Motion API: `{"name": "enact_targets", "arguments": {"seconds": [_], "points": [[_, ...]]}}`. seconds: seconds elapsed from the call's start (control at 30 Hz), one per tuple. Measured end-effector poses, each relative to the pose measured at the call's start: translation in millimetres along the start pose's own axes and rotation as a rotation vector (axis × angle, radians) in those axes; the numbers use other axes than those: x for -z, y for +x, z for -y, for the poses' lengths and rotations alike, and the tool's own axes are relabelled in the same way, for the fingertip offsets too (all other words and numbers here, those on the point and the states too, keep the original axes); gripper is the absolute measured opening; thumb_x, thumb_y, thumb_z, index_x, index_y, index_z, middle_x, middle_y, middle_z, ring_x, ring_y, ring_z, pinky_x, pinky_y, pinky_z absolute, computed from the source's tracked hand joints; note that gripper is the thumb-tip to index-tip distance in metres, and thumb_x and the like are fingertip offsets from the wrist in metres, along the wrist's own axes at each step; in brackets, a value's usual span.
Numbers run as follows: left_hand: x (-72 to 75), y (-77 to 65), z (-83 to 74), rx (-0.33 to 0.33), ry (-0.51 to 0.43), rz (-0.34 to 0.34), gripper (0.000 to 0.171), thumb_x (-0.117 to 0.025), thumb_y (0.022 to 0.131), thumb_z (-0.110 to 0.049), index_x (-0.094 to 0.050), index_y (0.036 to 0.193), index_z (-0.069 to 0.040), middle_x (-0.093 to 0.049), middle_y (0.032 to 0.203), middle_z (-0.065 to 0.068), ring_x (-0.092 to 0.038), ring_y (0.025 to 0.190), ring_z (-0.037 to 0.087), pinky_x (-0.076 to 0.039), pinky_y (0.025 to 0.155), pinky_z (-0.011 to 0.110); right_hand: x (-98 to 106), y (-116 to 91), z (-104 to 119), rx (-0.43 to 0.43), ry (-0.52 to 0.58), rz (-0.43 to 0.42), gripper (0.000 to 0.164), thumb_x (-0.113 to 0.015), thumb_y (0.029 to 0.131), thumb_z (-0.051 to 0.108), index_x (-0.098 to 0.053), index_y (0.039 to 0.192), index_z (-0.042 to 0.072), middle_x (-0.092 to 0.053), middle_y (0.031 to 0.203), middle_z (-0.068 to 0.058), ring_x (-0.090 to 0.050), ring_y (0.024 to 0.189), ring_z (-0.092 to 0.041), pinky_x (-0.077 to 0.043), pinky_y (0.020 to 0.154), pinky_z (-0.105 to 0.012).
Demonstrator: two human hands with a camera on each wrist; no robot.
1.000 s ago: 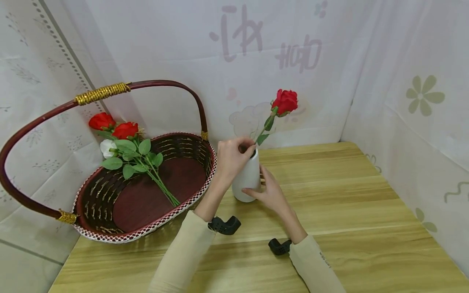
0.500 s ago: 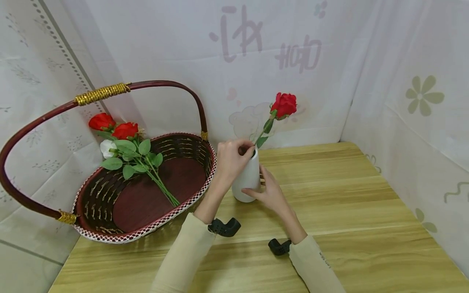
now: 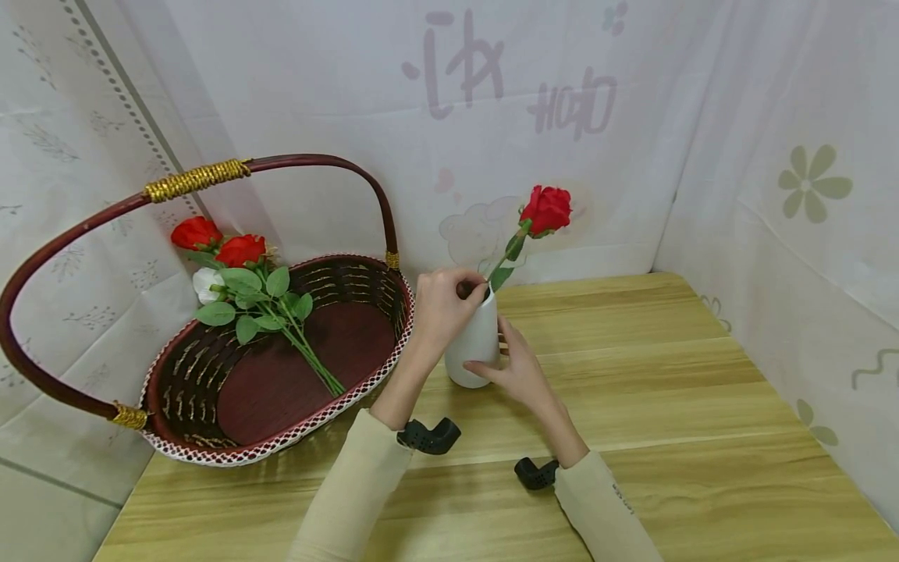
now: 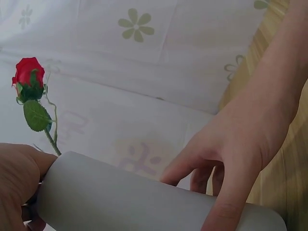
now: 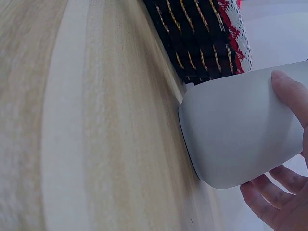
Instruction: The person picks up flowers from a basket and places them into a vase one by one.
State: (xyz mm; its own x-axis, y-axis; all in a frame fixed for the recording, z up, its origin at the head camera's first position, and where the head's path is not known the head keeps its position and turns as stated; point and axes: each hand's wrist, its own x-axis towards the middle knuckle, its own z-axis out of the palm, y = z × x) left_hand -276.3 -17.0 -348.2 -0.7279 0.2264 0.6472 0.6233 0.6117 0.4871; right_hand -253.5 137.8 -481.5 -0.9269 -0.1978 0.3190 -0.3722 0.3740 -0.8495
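Observation:
A white vase (image 3: 472, 343) stands upright on the wooden table. At its mouth my left hand (image 3: 448, 308) pinches the stem of a red rose (image 3: 546, 211). The bloom leans up and to the right, and the stem's lower end is hidden by the fingers and the vase. My right hand (image 3: 518, 365) holds the vase's lower body, thumb in front and fingers round the far side. In the right wrist view the base of the vase (image 5: 236, 130) sits on the tabletop.
Left of the vase stands a dark woven basket (image 3: 305, 421) with a tall arched handle (image 3: 197, 179). Two red roses (image 3: 241, 250) and a white flower (image 3: 207, 285) lie across it, stems inside. A patterned white curtain (image 3: 597, 47) hangs behind.
The rose has sunk slightly lower, its bloom moving down. Both hands stay nearly in place, and the vase and basket have not moved.

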Motion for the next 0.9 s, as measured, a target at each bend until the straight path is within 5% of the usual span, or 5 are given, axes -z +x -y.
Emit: {"name": "enact_targets", "arguments": {"seconds": [0.5, 0.9], "points": [[7.6, 3.8, -3.5, 0.126, 0.004, 0.117, 0.006, -0.076, 0.09, -0.008, -0.082, 0.089, -0.006, -0.076, 0.083, 0.006, -0.068, 0.071, 0.018, -0.057, 0.065, 0.032, -0.8, 0.4, -1.6, -0.002, -0.009, 0.001, 0.088, -0.084, 0.084, 0.038, -0.035, 0.155, 0.024, -0.05, 0.142, -0.003, -0.052, 0.125, -0.024, -0.051, 0.1, -0.045], [8.2, 2.3, -2.4, 0.106, 0.021, 0.115, 0.007, -0.079, 0.09, -0.013, -0.081, 0.086, -0.007, -0.073, 0.076, 0.005, -0.061, 0.063, 0.018, -0.048, 0.056, 0.029, -0.9, 0.3, -1.4, -0.003, -0.003, 0.006, 0.087, -0.084, 0.085, 0.039, -0.034, 0.156, 0.025, -0.05, 0.142, -0.002, -0.052, 0.125, -0.023, -0.05, 0.101, -0.045]]}}
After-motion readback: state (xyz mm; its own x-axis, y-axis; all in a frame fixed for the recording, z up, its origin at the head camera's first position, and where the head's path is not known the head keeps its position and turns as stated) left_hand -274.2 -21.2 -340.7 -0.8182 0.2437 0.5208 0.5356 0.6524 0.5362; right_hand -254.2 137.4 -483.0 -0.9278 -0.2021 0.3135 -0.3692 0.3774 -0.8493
